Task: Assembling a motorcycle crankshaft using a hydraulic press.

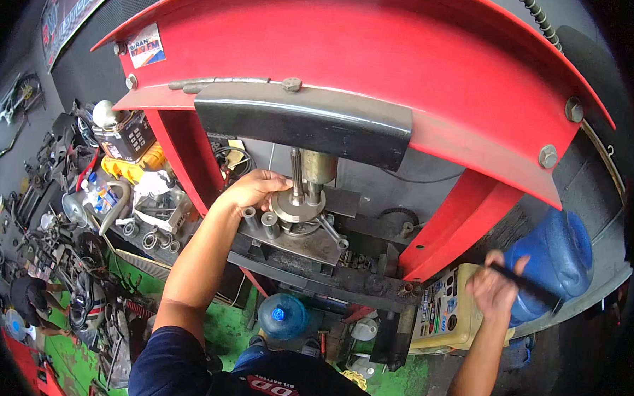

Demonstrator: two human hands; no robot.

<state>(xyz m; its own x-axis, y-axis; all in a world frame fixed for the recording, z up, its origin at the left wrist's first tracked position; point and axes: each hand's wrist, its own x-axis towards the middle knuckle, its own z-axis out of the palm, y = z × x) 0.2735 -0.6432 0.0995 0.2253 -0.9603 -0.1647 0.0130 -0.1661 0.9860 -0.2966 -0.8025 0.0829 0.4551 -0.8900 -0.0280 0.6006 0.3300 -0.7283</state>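
Observation:
A steel crankshaft [297, 210] sits on a flat metal plate [313, 245] in the press, its splined shaft pointing up and its connecting rod [333, 232] sticking out to the right. My left hand [261, 190] holds the crankshaft from the left, fingertips at the shaft just above the round web. The press's ram [318, 168] comes down right behind the shaft. Two metal sleeves [270, 224] stand on the plate below my left hand. Off to the right, my right hand [493, 287] is closed round a black bar [525, 285], blurred by motion; its exact kind cannot be told.
The red press frame [358, 55] arches overhead, with a black cross piece [302, 123] in front. A blue drum [551, 261] and a yellowish container [453, 314] stand near my right hand. Parts crowd a bench at left. A blue water jug [283, 317] stands below.

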